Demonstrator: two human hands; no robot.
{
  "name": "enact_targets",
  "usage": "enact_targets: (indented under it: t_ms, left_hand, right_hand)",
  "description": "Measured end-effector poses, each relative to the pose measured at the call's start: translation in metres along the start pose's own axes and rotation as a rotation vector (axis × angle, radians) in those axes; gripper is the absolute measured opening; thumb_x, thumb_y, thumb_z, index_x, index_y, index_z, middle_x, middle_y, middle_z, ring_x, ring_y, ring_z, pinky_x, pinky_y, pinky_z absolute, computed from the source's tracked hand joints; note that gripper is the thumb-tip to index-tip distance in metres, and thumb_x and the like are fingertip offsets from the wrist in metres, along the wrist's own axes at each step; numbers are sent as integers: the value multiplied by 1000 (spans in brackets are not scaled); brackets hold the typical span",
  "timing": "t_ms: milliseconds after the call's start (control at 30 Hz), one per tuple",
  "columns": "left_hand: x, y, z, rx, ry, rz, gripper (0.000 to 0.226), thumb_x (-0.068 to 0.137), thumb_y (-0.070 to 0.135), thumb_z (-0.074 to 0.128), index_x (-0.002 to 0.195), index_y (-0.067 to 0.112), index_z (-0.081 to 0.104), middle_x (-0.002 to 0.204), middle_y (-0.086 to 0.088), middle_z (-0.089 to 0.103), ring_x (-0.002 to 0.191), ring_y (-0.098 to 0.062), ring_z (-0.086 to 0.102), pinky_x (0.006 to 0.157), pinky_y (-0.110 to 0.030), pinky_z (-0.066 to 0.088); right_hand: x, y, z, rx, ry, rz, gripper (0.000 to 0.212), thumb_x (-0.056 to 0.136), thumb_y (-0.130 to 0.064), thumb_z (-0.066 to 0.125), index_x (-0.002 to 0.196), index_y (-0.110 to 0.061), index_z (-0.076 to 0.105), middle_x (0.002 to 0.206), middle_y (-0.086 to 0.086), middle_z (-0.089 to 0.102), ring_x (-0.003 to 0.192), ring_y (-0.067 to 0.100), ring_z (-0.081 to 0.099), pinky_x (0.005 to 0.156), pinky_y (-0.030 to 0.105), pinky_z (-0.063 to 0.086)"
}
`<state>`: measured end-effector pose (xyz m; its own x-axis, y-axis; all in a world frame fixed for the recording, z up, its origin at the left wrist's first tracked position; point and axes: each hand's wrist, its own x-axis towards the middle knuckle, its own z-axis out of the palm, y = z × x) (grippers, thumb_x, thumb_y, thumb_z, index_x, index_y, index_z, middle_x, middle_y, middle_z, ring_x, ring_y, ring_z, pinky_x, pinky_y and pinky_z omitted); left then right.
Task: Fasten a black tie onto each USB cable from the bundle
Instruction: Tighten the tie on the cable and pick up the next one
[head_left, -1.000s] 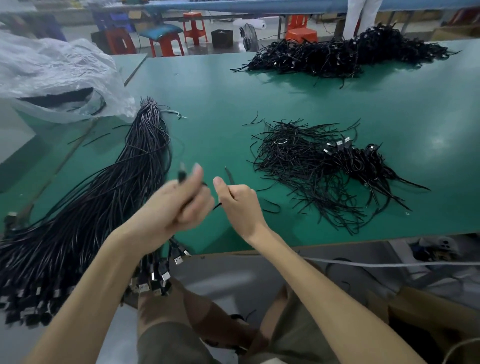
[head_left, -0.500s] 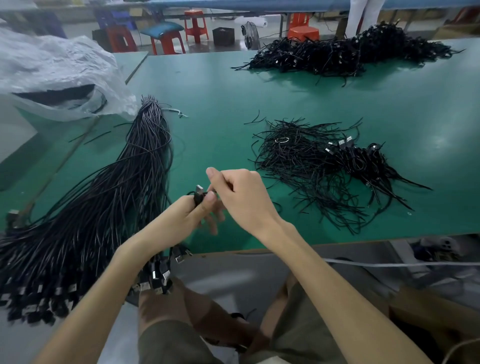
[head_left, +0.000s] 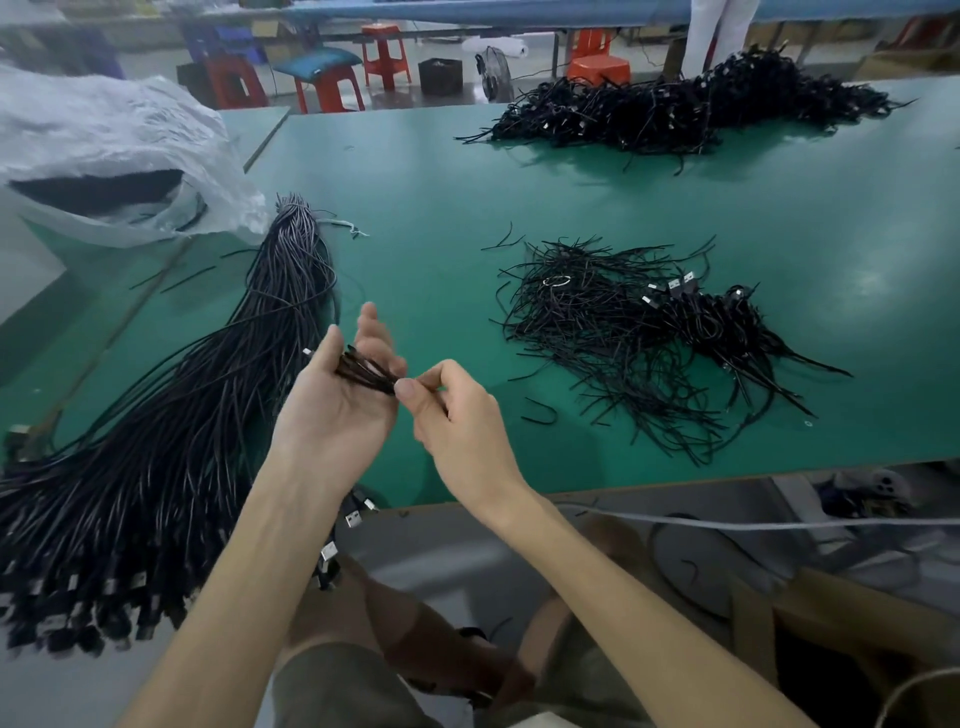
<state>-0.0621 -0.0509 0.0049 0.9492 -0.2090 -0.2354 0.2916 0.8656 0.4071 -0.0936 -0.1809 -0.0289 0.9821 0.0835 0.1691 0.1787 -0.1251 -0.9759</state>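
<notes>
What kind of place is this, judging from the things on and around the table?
Most likely a cable assembly workshop. A long green worktable holds a bundle of USB cables, a pile of black ties and a far heap of black cables, and red plastic stools stand behind it.

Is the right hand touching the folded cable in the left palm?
Touching. The head view shows the right hand pinching one end of the folded cable between thumb and fingers, while the cable lies across the open palm of the left hand.

Left hand (head_left: 337, 410) fingertips motion-blurred; coiled cable (head_left: 363, 371) end hidden behind right hand (head_left: 457, 421) thumb (tie not distinguishable). Bundle (head_left: 156, 441) cut off at left edge.
</notes>
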Motion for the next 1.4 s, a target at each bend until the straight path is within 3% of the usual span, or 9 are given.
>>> enact_targets:
  t_ms: [200, 433, 533, 700, 900, 1033, 1167, 1267, 1400]
  left_hand:
    - [-7, -4, -1, 137, -142, 4, 26, 95, 28, 55, 70, 26, 60, 59, 10, 40, 38, -13, 16, 41, -22, 28]
    - [1, -12, -9, 302, -131, -31, 38, 100, 41, 54, 65, 26, 57, 49, 11, 35, 32, -10, 27, 39, -17, 33]
    - [4, -19, -6, 513, -102, 36, 38, 97, 49, 58, 67, 25, 57, 55, 11, 34, 40, -6, 30, 47, -15, 40]
    - [8, -24, -6, 590, -197, 83, 45, 102, 49, 51, 65, 23, 53, 80, 4, 64, 68, -15, 59, 71, -30, 59]
    - [28, -30, -9, 456, -136, 6, 42, 100, 46, 52, 65, 23, 57, 105, -1, 76, 88, -14, 73, 74, -34, 62]
    - [44, -38, -9, 504, -133, -33, 37, 95, 42, 59, 66, 19, 65, 106, -7, 76, 84, -14, 72, 79, -30, 61]
    - [55, -35, -16, 558, -249, -102, 25, 105, 28, 53, 93, 7, 62, 124, -14, 71, 102, -20, 72, 88, -32, 59]
    - [57, -29, -20, 574, -369, -134, 21, 105, 15, 53, 113, -1, 64, 139, -22, 61, 123, -26, 65, 99, -30, 53]
    - [55, -22, -32, 624, -411, -131, 33, 107, 14, 47, 128, 0, 68, 147, -21, 56, 130, -27, 60, 102, -30, 51]
  right_hand:
    - [-3, -2, -10, -80, -148, 7, 25, 101, -32, 64, 111, -16, 47, 63, 1, 61, 57, 9, 51, 60, 20, 41]
    - [0, -5, -21, -205, -349, 10, 62, 94, -29, 73, 144, -21, 37, 95, -12, 62, 77, -8, 56, 70, 8, 41]
    - [1, -3, -24, -138, -319, 75, 66, 93, -41, 73, 146, -23, 39, 116, -8, 65, 100, 3, 61, 85, 14, 45]
    - [11, 6, -35, -81, -196, 82, 50, 93, -48, 70, 132, -20, 55, 98, -13, 61, 66, 1, 60, 72, 26, 49]
    - [36, 22, -43, -59, -243, 101, 24, 89, -40, 78, 101, -29, 61, 75, -23, 64, 56, 6, 60, 57, 16, 45]
    - [46, 38, -45, -45, -137, 93, 17, 84, -32, 80, 95, -26, 68, 67, -20, 64, 63, 7, 60, 70, 42, 57]
    - [43, 50, -45, -80, -6, 80, 29, 87, -31, 77, 66, -23, 59, 54, -14, 58, 52, 4, 52, 56, 29, 46]
    - [43, 50, -45, -77, 4, 82, 41, 91, -29, 76, 66, -3, 55, 52, -10, 52, 50, 6, 43, 54, 24, 35]
    - [41, 51, -46, -71, -43, 60, 30, 92, -31, 76, 72, -13, 62, 53, -16, 55, 52, 1, 47, 56, 18, 36]
